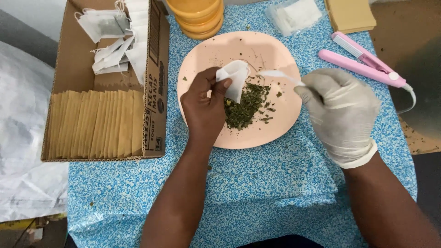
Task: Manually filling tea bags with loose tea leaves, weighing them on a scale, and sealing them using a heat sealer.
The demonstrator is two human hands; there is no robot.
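Observation:
My left hand (204,105) is bare and pinches a small white tea bag (235,79) held open above a pink plate (275,133). A heap of dried green leaves (245,104) lies on the plate, just under the bag. My right hand (340,112) wears a white glove and grips the handle of a small white spoon (278,74), whose tip points at the bag's mouth.
A cardboard box (156,92) at the left holds a row of brown envelopes (94,124) and several filled white tea bags (115,46). A pink heat sealer (363,64) lies at the right. Orange stacked bowls (196,16), a clear packet (294,16) and brown envelopes (351,14) lie at the back.

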